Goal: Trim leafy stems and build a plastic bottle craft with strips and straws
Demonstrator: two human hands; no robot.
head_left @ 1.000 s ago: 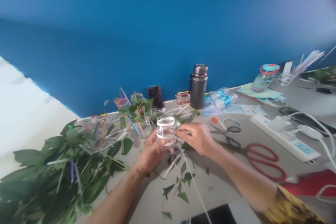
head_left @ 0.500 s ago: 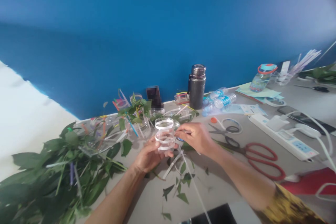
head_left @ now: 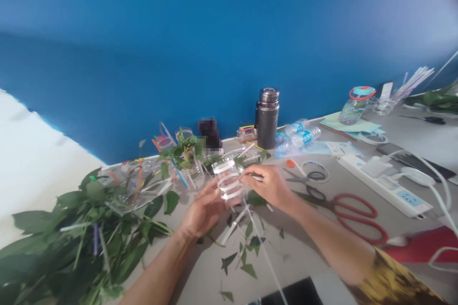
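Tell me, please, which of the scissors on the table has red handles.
The red-handled scissors lie beside the right forearm; the middle scissors by the white ring and the far-right scissors have dark handles.

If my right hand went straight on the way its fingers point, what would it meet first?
Most likely the clear cup with white bands, held in your left hand. Your right hand is close beside it in the picture, perhaps touching; depth is unclear.
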